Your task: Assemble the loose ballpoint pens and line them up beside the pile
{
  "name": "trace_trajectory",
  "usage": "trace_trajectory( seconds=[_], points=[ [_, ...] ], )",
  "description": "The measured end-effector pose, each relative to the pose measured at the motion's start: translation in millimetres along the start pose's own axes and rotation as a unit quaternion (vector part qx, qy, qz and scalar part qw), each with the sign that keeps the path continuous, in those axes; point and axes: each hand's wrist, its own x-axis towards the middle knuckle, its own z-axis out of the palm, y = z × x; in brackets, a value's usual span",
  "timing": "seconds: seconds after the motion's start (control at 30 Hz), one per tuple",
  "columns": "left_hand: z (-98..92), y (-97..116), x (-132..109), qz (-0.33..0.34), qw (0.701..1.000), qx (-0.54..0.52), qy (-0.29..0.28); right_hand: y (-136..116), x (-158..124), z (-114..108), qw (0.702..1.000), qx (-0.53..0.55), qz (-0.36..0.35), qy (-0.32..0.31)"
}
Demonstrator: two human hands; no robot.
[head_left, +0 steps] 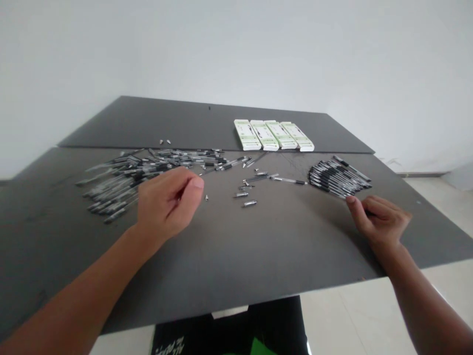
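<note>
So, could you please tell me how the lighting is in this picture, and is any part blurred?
Head view: soft light, the wall pale without strong glare; head view: a soft shadow lies on the table beside the right hand; head view: the small print on the white-and-green boxes is too unclear to read.

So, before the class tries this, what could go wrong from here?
The right grip is close to the pens gathered on the right; a nudge might scatter them.
The small pale tip near the left grip could be brushed aside and lost.
The short pen pieces might roll if bumped.
</note>
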Motion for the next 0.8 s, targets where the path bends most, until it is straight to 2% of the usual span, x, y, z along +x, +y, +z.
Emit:
trace_trajectory(
  seconds=[0.1,0.2,0.23,0.33,0.4,0.47,0.53,0.63,0.8],
  points=[
    [-15.8,-11,9,-0.039,0.998,0.015,0.044,-35,7,9,0.994,0.071,-0.081,-0.016],
    [-40.6,-28,30,-0.071,0.99,0.069,0.104,-86,22,27,0.97,0.158,-0.169,-0.067],
    [-50.7,-36,37,-0.082,0.988,0.089,0.096,-105,28,35,0.96,0.18,-0.199,-0.084],
    [-82.2,-63,49,-0.12,0.984,0.131,-0.008,-159,51,62,0.926,0.208,-0.295,-0.109],
    [-100.3,-81,45,-0.138,0.975,0.139,-0.105,-188,66,81,0.909,0.213,-0.341,-0.109],
    [-113.5,-96,32,-0.151,0.962,0.144,-0.177,-207,77,99,0.901,0.219,-0.359,-0.106],
    [-121.4,-106,15,-0.163,0.951,0.144,-0.218,-216,82,114,0.901,0.224,-0.356,-0.102],
    [-126.3,-113,-3,-0.169,0.938,0.138,-0.269,-214,82,127,0.908,0.238,-0.324,-0.114],
    [-125.7,-113,-10,-0.182,0.912,0.135,-0.343,-201,78,130,0.918,0.254,-0.276,-0.13]
  ],
)
